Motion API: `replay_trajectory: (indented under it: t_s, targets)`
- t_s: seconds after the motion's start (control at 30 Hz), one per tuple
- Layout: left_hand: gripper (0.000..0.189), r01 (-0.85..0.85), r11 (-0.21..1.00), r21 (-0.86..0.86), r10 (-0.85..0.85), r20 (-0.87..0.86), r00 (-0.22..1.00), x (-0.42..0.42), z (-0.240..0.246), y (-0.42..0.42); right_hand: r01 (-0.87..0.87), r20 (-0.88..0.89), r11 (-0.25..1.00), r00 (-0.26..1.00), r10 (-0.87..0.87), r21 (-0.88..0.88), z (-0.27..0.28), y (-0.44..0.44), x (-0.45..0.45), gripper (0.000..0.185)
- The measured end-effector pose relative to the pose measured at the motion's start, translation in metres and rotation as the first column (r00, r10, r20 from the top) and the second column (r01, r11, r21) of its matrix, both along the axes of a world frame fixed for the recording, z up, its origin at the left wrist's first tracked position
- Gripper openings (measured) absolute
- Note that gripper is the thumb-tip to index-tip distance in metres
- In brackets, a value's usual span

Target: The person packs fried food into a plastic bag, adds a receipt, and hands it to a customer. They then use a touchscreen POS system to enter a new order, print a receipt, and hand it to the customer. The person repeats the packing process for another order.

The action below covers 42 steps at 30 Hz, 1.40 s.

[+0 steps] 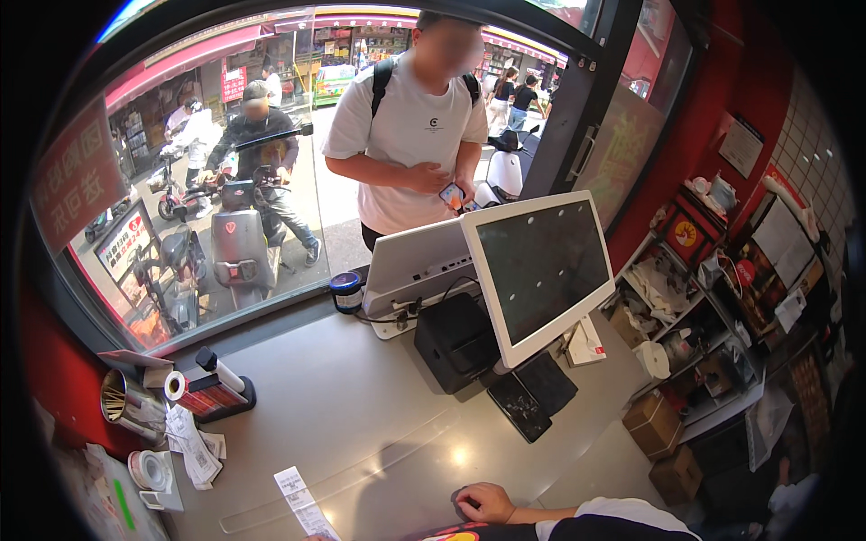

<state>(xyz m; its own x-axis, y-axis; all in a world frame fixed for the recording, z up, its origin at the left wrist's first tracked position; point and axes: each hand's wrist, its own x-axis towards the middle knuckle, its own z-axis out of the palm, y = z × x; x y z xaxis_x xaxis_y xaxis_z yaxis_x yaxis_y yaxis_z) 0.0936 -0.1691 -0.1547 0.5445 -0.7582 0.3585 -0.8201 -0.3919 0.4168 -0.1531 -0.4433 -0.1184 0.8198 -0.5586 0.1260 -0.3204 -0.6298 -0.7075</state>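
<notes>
My right hand (484, 502) rests on the grey countertop (379, 419) near its front edge, fingers curled; whether anything is inside them cannot be told. Only a bit of my left hand (316, 538) shows at the bottom rim, by the lower end of a printed paper receipt (302, 504); its grip is hidden. The receipt lies slanted on the counter. Ahead stand a white touchscreen monitor (544, 270) with a dark screen, a black boxy device (454, 341) that looks like a receipt printer, and a black smartphone (519, 407) lying flat.
At left are a metal container of wooden sticks (128, 406), a label roll (174, 385), crumpled receipts (196, 450) and a tape dispenser (159, 477). A person with a phone (452, 196) stands outside the window. Shelves (717, 399) and cardboard boxes (653, 425) stand at right.
</notes>
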Motion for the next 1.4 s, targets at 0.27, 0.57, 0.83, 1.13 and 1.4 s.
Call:
replay_trajectory:
  t_s: [0.27,0.57,0.83,1.13,1.4]
  targets:
    - [0.019,-0.053,0.998,0.022,0.053,0.008,0.999,-0.007,0.018,-0.009,0.002,-0.025,0.999,1.000,-0.001,0.036,0.001,-0.001,-0.001,0.010]
    - [0.014,-0.017,0.996,0.086,0.029,-0.147,0.989,-0.006,0.020,-0.005,0.011,0.372,0.993,0.926,-0.055,0.119,0.085,-0.070,0.028,0.011]
    - [0.015,-0.223,0.972,-0.069,0.205,-0.205,0.957,-0.006,0.007,-0.005,0.489,0.481,0.715,0.843,-0.240,-0.499,0.199,-0.263,0.020,0.018]
    - [0.029,-0.760,0.615,-0.208,0.691,-0.323,0.647,-0.120,-0.013,-0.100,0.198,0.183,0.696,0.978,-0.098,-0.690,0.202,-0.389,-0.036,0.041]
    - [0.036,-0.820,0.572,0.011,0.820,0.027,0.572,-0.141,-0.020,-0.132,-0.114,0.181,0.867,0.957,0.227,-0.486,0.191,-0.360,-0.139,0.023]
